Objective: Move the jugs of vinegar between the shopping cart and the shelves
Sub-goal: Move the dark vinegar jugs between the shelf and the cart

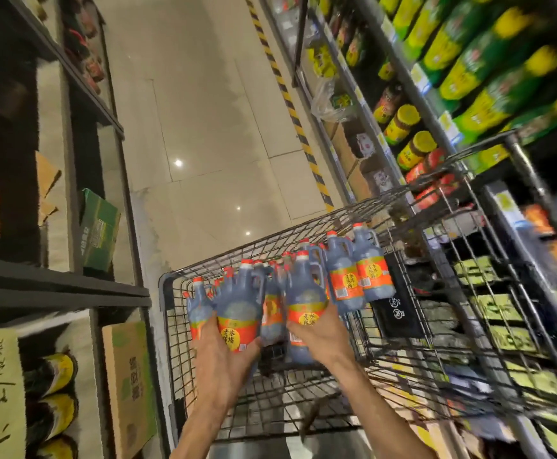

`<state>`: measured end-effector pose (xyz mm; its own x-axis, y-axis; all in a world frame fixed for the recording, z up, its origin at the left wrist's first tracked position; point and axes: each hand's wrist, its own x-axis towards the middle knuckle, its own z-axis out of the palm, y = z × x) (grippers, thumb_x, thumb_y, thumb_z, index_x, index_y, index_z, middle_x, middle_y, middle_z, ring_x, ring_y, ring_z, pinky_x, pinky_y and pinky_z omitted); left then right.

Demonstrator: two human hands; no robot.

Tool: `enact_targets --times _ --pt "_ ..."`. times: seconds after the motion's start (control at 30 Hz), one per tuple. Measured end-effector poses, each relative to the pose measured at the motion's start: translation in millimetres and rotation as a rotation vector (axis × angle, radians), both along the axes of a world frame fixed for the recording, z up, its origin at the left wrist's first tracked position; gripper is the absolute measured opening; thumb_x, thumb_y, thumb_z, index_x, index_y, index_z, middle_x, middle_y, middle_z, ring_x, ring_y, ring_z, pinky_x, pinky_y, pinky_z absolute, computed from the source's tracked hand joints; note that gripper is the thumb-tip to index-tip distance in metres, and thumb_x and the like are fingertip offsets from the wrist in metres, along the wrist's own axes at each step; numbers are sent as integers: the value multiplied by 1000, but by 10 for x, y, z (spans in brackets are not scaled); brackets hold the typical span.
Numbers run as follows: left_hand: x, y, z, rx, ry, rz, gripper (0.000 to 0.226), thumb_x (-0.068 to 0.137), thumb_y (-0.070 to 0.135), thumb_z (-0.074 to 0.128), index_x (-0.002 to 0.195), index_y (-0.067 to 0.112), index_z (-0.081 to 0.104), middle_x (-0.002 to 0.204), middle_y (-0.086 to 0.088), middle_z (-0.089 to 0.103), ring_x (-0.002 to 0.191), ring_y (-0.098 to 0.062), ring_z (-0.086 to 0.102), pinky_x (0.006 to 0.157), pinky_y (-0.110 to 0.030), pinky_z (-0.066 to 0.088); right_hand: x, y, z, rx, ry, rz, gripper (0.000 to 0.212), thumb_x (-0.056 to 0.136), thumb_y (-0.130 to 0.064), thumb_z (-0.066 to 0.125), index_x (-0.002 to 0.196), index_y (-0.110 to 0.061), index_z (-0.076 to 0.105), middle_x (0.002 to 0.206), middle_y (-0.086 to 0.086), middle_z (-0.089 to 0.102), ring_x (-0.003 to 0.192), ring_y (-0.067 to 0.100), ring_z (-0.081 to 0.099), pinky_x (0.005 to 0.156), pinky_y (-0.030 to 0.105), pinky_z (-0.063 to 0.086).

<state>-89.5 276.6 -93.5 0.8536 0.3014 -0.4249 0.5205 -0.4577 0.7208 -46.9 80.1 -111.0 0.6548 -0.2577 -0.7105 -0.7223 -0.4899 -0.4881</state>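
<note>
**Two vinegar jugs gripped over the shopping cart**

A wire shopping cart [171, 286] is seen in the near middle of a store aisle, with shelves on both sides. A cluster of dark vinegar jugs with red caps and orange-and-yellow labels is packed upright in the far part of the cart; two of them [356, 270] stand at the right end of the cluster.

One jug [239, 303] is gripped by the left hand [224, 356], whose fingers and thumb are curled round its lower body, over the label. A second jug [305, 299] is gripped by the right hand [320, 336] in the same way, fingers wrapped round the label from the right side. Both jugs are held upright, side by side, at the near edge of the cluster; whether their bases are off the cart floor cannot be told.

On the left shelves, a green carton [100, 226] and a brown carton [128, 385] are stored, with dark bottles beneath a handwritten sign. The right shelves [436, 127] are filled with green-and-yellow packs and yellow-lidded jars [416, 149], blurred.
</note>
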Motion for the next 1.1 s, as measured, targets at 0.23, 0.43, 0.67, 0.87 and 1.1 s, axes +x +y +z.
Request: enact_targets --times 0.23,0.43,0.67,0.87,1.1 --pt "52 -796 661 -4 -191 -292 80 71 41 90 135 25 46 117 18 57 106 -7 60 81 -21 41 -478 -797 817 -97 -115 -207 94 49 -68 79 124 -23 44 105 2 69 97 28 70 80 40 57" --pt "-275 -1695 1177 -115 -373 -539 74 71 42 87 129 42 43 122 27 56 110 2 57 89 -19 44 -1324 -1642 1391 -115 -263 -444 90 62 -56 86 132 -23 40 112 2 67 94 25 67 72 36 51" --pt "-1093 -2778 1500 -129 -420 -759 86 61 33 94 136 22 52 117 5 65 100 -9 60 81 -26 44 -2703 -2524 1909 -103 -456 -687 76 73 -45 87 126 -27 37 108 -1 64 80 1 60 59 16 46" --pt "-1935 -3613 1722 -113 -422 -972 84 59 43 90 132 26 52 114 3 62 101 -20 64 82 -37 53 -3940 -3106 2161 -173 -523 -857 80 57 -66 83 122 -33 51 98 -9 71 83 12 71 74 44 60" --pt "-2718 -4584 2072 -206 -442 -1179 89 58 51 88 134 25 49 121 0 61 106 -23 63 89 -41 54 -4985 -3689 2505 -261 -584 -1052 75 67 -52 87 124 -31 43 100 -11 66 86 6 67 75 34 56"
